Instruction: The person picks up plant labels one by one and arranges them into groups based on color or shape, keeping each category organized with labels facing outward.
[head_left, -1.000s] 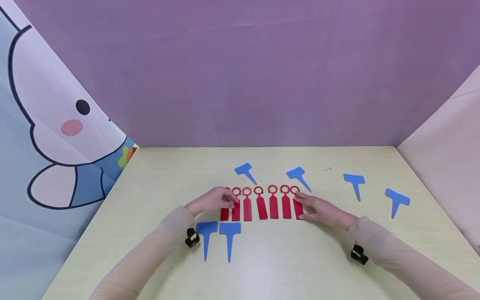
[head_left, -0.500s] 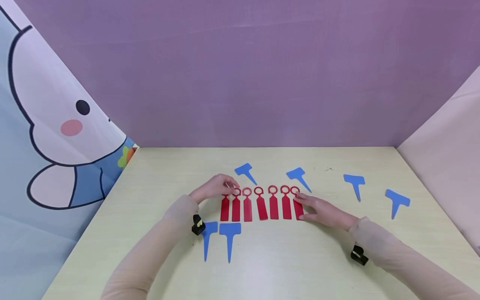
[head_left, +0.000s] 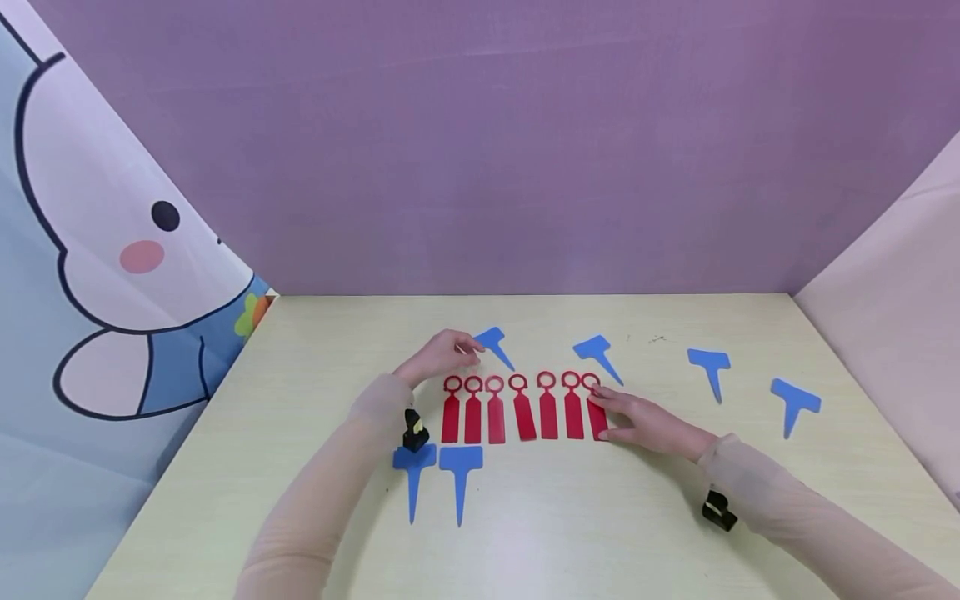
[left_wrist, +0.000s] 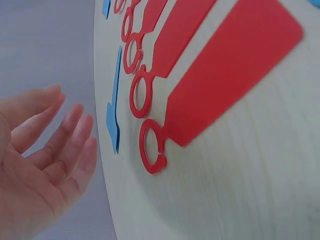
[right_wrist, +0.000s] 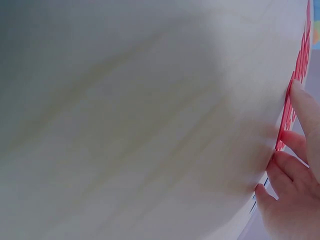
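Observation:
Several red tags with ring tops lie in a row on the table, such as this red tag [head_left: 496, 419] near the row's left end. My left hand [head_left: 442, 353] is raised beyond the left end of the row, its fingertips overlapping the head of a blue T-shaped plant label [head_left: 492, 338] in the head view. In the left wrist view that hand [left_wrist: 50, 160] has loosely bent fingers with nothing between them. My right hand [head_left: 651, 423] rests at the rightmost red tag [head_left: 597, 419], relaxed fingers touching it near the ring and along its lower edge.
Two blue T-shaped labels, one of them this blue label [head_left: 461, 460], lie in front of the row at left. Farther right are another blue label [head_left: 708, 360] and a tilted blue label [head_left: 795, 395]. A purple wall [head_left: 525, 150] closes off the table's back edge.
My left hand has moved away from over the leftmost red tags, up and slightly right toward the back blue label, uncovering those tags. The right hand stays put.

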